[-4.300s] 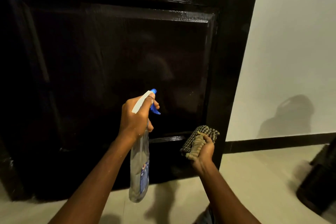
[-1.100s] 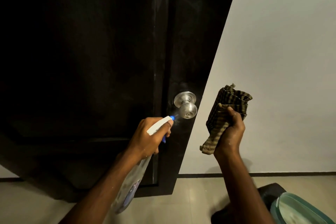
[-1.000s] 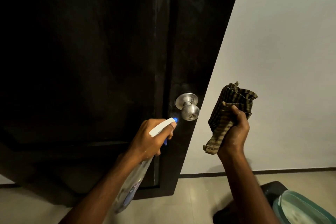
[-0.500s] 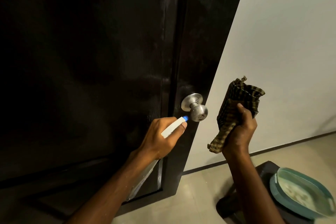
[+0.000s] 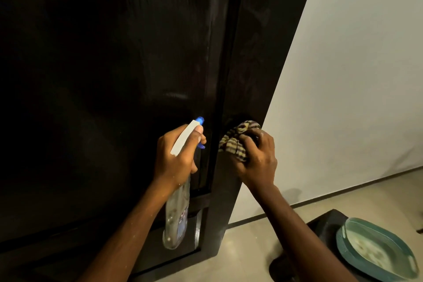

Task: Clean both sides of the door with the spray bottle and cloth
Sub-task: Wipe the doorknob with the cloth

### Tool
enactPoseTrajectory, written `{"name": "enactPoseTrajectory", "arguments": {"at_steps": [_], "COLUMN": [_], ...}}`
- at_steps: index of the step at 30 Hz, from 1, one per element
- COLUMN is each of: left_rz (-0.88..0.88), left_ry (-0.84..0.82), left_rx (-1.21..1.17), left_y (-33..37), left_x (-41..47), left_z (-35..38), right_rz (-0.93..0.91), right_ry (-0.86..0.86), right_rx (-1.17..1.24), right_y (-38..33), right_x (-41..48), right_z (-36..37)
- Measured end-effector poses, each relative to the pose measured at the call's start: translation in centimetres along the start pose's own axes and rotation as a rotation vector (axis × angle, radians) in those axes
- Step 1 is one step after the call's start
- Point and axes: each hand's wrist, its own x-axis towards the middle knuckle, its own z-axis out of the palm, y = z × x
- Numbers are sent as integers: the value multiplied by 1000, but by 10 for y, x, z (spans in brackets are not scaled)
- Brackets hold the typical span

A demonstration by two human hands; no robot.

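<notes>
A dark glossy door (image 5: 114, 75) fills the left and middle of the view. My left hand (image 5: 176, 158) grips the neck of a clear spray bottle (image 5: 176, 220) with a white and blue head, its nozzle pointing at the door panel. My right hand (image 5: 256, 155) holds a checked cloth (image 5: 235, 139) bunched against the door's right stile, where the metal knob was seen; cloth and hand hide the knob.
A pale wall (image 5: 354, 75) with a dark skirting strip stands right of the door edge. On the tiled floor (image 5: 251, 247) at the lower right is a dark stool or stand carrying a teal oval tray (image 5: 375, 249).
My right hand has moved left and brought the cloth over the knob, which is now covered. My left hand with the bottle has drawn back slightly left of the knob.
</notes>
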Motion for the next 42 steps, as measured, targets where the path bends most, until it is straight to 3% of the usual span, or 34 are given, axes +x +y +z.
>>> {"name": "enactPoseTrajectory", "arguments": {"at_steps": [3, 5, 7, 11, 13, 15, 17, 21, 23, 24, 25, 28, 29, 32, 34, 36, 38, 40, 42], "left_rz": [19, 37, 51, 57, 60, 65, 68, 72, 87, 91, 93, 96, 102, 106, 106, 108, 105, 100, 101], "left_ry": [10, 8, 0, 1, -2, -4, 0, 14, 16, 12, 9, 8, 5, 0, -1, -5, -11, -16, -26], "left_rx": [3, 8, 7, -16, -14, -8, -5, -9, -8, -6, -5, -12, -10, -12, -13, -11, -11, -14, -12], "left_y": [5, 8, 10, 15, 16, 18, 19, 24, 27, 29, 31, 32, 32, 31, 30, 30, 30, 31, 30], "left_x": [4, 7, 10, 19, 22, 25, 27, 31, 32, 33, 34, 36, 37, 37, 37, 37, 36, 37, 38], "left_z": [-2, -3, -3, -3, -2, -2, -2, -6, -9, -10, -11, -12, -12, -13, -13, -13, -13, -13, -13], "right_rz": [565, 683, 472, -281, -441, -476, -302, 630, 847, 778, 593, -269, -442, -538, -339, 117, 696, 1220, 1429], "right_ry": [148, 151, 55, -170, -229, -241, -189, 71, 76, 51, -4, -267, -345, -335, -195, 17, 285, 450, 463], "right_rx": [419, 483, 330, -149, -226, -225, -170, 411, 489, 412, 266, -295, -408, -436, -298, 52, 531, 907, 1043], "right_y": [-21, -24, -18, 6, 13, 17, 11, -25, -31, -33, -34, -23, -17, -5, -3, -15, -31, -41, -44], "right_x": [5, 6, 6, 13, 20, 22, 18, 25, 31, 31, 30, 15, 11, 12, 11, 11, 17, 28, 34], "right_z": [-3, -5, -10, -14, -18, -17, -10, -6, -6, -8, -12, -13, -13, -9, -3, 3, 4, 2, 1]}}
